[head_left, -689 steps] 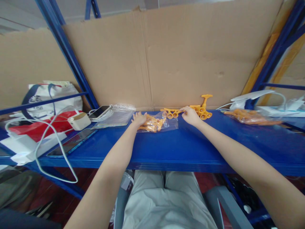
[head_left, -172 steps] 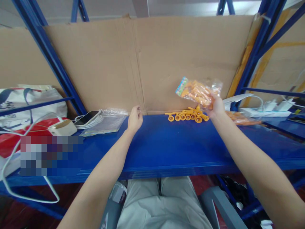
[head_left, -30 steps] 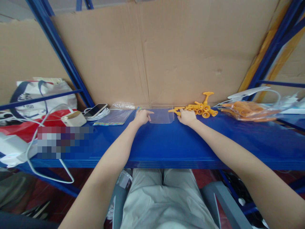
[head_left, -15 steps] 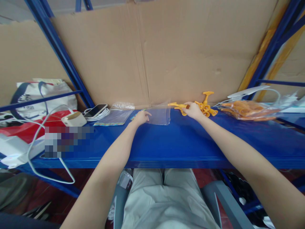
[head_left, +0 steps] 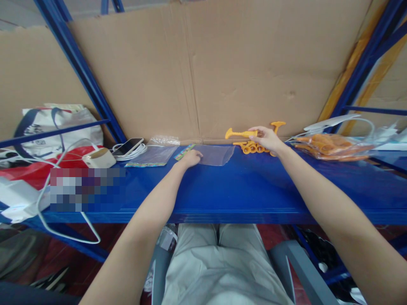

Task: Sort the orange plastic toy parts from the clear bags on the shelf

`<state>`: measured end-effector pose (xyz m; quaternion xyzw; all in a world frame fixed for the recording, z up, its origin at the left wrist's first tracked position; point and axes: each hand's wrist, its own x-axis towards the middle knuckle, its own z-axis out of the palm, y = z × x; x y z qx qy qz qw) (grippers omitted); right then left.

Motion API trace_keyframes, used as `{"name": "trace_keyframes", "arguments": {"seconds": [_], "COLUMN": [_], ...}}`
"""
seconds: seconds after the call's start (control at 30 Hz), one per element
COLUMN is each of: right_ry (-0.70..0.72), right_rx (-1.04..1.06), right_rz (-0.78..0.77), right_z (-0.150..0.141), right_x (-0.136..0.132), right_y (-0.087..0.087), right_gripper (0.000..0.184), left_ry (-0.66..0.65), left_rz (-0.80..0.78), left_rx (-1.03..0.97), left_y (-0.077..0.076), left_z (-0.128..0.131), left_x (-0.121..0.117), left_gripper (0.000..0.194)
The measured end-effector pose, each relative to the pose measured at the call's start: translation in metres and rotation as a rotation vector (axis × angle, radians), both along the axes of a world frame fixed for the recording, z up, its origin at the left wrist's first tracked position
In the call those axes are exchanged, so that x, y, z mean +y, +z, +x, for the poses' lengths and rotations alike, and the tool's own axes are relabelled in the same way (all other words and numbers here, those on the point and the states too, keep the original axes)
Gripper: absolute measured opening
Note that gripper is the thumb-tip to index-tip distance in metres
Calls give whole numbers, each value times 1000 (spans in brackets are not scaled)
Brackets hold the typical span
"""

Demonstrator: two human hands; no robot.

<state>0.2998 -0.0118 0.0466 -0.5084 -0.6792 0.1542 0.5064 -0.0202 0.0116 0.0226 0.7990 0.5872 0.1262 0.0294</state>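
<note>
My right hand (head_left: 266, 137) grips the wide end of an orange plastic piece with a T-shaped end (head_left: 241, 134). It holds the piece level above the table, its T end pointing left. Below and behind the hand lies a small pile of similar orange pieces (head_left: 253, 148), several with round cup ends facing me; one stands with its T end up (head_left: 277, 124). My left hand (head_left: 192, 159) rests on a flat clear plastic bag (head_left: 218, 155) with its fingers drawn together at the bag. The bag's colourful printed header (head_left: 185, 151) shows beyond that hand.
More flat bags with printed headers (head_left: 154, 156) lie at the left, beside a phone (head_left: 129, 147) on a coiled white cable. A clear bag of orange pieces (head_left: 332, 146) sits at the right. Cardboard (head_left: 241, 63) stands behind the blue table (head_left: 222, 195). White cables and a charger (head_left: 99, 158) lie far left.
My right hand has lifted one orange piece out of the pile and moved slightly right and up. My left hand's fingers have drawn in on the bag, and more of the header shows.
</note>
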Motion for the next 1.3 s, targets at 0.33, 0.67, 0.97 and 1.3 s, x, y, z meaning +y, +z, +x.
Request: {"name": "trace_keyframes", "arguments": {"seconds": [0.33,0.67,0.97,1.3], "right_ry": [163,324,355,439], "right_rx": [-398,-297,-297,-192], "right_rz": [-254,-473,-452,-393], "right_z": [8,6,2,-28], "right_x": [-7,-11,-9,-19], "right_y": [1,-3,-6,-8], "right_gripper": [33,40,32,32], "left_ry": [-44,-229,-184,-291], "left_rz": [58,228,128,330], "left_rx": [42,69,177,304], "left_y": [0,-1,3,6], "left_z": [4,55,58,67], "left_x": [-5,-42,-53,-63], "left_gripper": [42,31,24,28]}}
